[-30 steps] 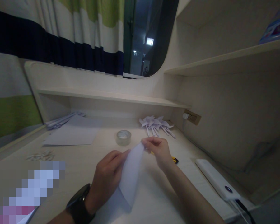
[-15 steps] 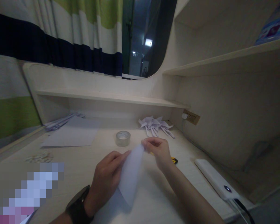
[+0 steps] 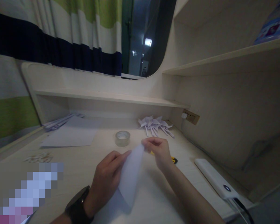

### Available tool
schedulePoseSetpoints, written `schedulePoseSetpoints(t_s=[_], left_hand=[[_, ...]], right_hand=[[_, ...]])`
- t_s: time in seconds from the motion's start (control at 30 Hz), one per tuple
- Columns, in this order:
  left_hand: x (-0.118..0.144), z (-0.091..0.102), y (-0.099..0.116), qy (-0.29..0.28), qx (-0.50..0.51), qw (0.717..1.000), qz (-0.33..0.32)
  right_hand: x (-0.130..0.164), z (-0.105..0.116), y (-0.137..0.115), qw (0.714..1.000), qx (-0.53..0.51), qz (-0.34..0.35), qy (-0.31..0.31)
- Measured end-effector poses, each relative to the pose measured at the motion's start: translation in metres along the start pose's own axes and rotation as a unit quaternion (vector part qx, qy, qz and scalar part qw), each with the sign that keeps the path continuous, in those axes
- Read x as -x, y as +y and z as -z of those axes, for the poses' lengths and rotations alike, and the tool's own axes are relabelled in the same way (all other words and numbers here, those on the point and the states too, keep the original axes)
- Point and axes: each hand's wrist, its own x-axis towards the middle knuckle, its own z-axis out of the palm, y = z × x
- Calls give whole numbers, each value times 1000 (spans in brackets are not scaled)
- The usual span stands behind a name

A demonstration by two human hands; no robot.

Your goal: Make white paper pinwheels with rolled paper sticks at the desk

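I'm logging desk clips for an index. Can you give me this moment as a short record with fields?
setting: pale wooden desk with shelves, striped curtain behind
left hand: pinches the left edge of the white paper sheet; dark watch on the wrist
right hand: pinches the sheet's top corner
sheet: curled, lifted off the desk
behind hands: tape roll, folded paper pinwheels
right side: white power bank, cable attached
left side: flat paper sheets
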Motion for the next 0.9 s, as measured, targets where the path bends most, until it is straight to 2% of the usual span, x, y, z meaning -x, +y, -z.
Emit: schedulePoseSetpoints(t_s=[0.43, 0.77, 0.9], left_hand=[[2, -2, -1, -23, 22, 999, 35], [-2, -2, 7, -55, 89, 989, 109], [-3, -3, 7, -57, 82, 989, 109]], right_hand=[[-1, 1, 3, 1000, -2, -2, 7], [-3, 0, 7, 999, -17, -19, 30], [-2, 0, 6, 999, -14, -25, 40]])
